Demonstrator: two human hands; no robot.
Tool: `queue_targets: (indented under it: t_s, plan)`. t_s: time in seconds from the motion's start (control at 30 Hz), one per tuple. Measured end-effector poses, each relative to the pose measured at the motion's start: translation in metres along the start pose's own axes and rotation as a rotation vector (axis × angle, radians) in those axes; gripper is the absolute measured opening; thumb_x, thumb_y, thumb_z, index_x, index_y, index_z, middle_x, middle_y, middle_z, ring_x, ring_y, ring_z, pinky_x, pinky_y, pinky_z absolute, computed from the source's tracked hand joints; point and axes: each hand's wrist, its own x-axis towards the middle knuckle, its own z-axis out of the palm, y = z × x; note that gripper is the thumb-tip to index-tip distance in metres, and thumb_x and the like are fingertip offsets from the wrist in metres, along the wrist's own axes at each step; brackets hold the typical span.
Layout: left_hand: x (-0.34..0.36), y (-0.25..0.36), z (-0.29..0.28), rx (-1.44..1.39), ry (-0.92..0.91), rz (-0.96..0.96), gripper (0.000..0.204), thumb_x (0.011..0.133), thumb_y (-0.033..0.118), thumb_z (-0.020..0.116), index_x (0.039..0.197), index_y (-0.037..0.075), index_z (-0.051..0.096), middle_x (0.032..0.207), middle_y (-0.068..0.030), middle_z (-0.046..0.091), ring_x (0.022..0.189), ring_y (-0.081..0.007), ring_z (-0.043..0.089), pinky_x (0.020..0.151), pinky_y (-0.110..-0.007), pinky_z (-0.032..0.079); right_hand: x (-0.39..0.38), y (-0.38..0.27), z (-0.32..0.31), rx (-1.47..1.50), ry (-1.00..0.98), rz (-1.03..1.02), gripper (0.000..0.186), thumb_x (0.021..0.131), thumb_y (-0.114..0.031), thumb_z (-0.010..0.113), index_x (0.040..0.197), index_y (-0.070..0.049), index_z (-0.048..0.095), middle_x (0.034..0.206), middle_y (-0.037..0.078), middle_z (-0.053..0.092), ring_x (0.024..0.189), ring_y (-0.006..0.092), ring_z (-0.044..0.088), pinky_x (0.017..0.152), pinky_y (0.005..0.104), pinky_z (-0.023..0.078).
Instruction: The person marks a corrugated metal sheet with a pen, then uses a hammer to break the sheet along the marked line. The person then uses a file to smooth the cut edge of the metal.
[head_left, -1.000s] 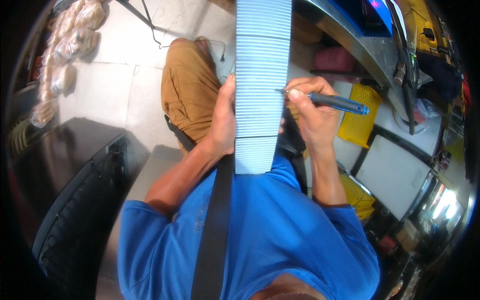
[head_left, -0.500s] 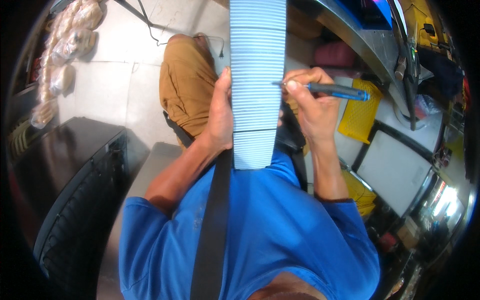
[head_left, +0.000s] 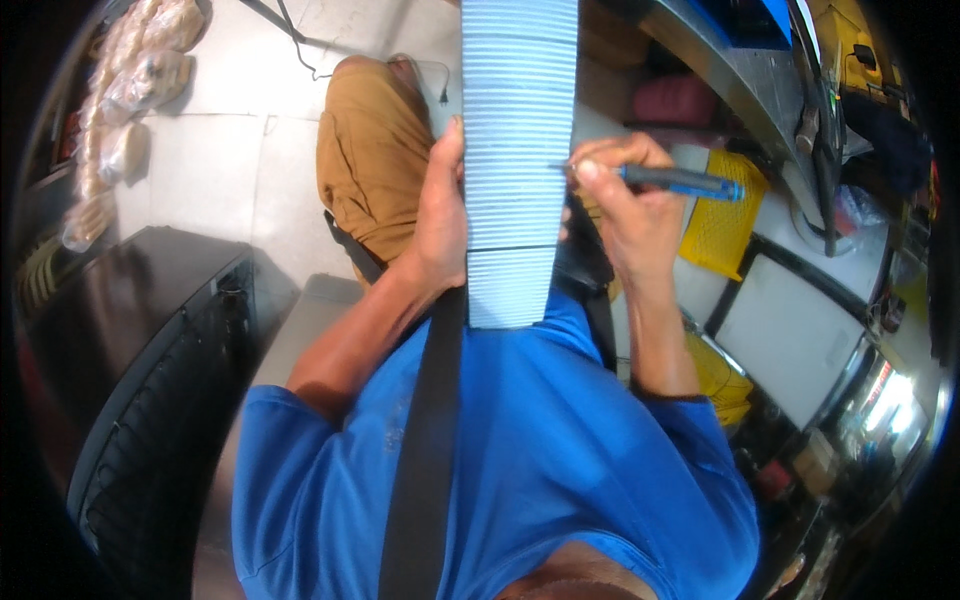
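A long, pale blue panel with fine crosswise ribs [head_left: 515,210] stands lengthwise in front of me, its near end at my blue shirt. My left hand [head_left: 440,215] grips it along its left edge, thumb upward, with some fingertips showing at its right side. In my right hand [head_left: 625,205] is a slim black and blue pen-like tool [head_left: 690,183], pinched between thumb and fingers, its thin tip at the panel’s right part near mid-length. Whether the tip touches the ribs I cannot tell.
Bagged items [head_left: 145,80] lie along the left of the tiled floor, above a dark cabinet [head_left: 130,280]. At the right are a curved metal edge [head_left: 740,90], a yellow perforated item [head_left: 720,220], a white board with a dark frame [head_left: 785,340] and a pink bundle [head_left: 672,100].
The panel, both hands and the background sit somewhat higher in the picture than a second ago. The grips look the same, and the tool’s tip stays near the same part of the panel.
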Motion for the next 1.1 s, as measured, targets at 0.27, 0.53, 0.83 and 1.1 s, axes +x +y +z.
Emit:
queue_targets:
  t_s: [0.27,0.53,0.83,1.1]
  plan:
    - [0.001,0.005,-0.004,-0.002,-0.091,-0.007,0.078,0.104,0.065,0.023,0.127,-0.001,0.058,0.103,-0.0178,0.070,0.083,-0.0276,0.073,0.073,-0.042,0.065,-0.002,0.001,-0.002,-0.031,-0.003,-0.001,0.008,0.091,0.001,0.070,0.090,0.002,0.062,0.094,0.017,0.069,0.079,0.0149,0.064,0.069,0.0300,0.054]
    - [0.000,0.006,-0.002,-0.038,-0.068,-0.024,0.079,0.103,0.065,0.022,0.128,-0.001,0.057,0.104,-0.0172,0.070,0.085,-0.0280,0.072,0.072,-0.042,0.064,0.001,0.000,-0.006,-0.041,-0.015,0.031,0.007,0.090,0.001,0.071,0.091,0.003,0.064,0.093,0.016,0.070,0.081,0.0148,0.064,0.073,0.0297,0.053]
    - [-0.001,0.005,-0.001,-0.051,-0.080,-0.008,0.081,0.103,0.067,0.021,0.128,-0.001,0.057,0.101,-0.0177,0.070,0.082,-0.0269,0.072,0.072,-0.041,0.064,-0.004,0.002,-0.009,-0.080,-0.029,0.040,0.008,0.088,0.001,0.072,0.090,0.003,0.064,0.094,0.016,0.071,0.081,0.0152,0.065,0.073,0.0312,0.054]
    - [0.002,0.015,0.007,-0.018,-0.155,0.101,0.080,0.104,0.064,0.015,0.128,0.000,0.056,0.100,-0.0178,0.069,0.082,-0.0261,0.072,0.070,-0.040,0.064,0.045,-0.059,-0.001,-0.085,-0.264,-0.377,0.009,0.092,-0.002,0.069,0.096,0.005,0.067,0.090,0.016,0.072,0.084,0.0192,0.070,0.079,0.0332,0.058]
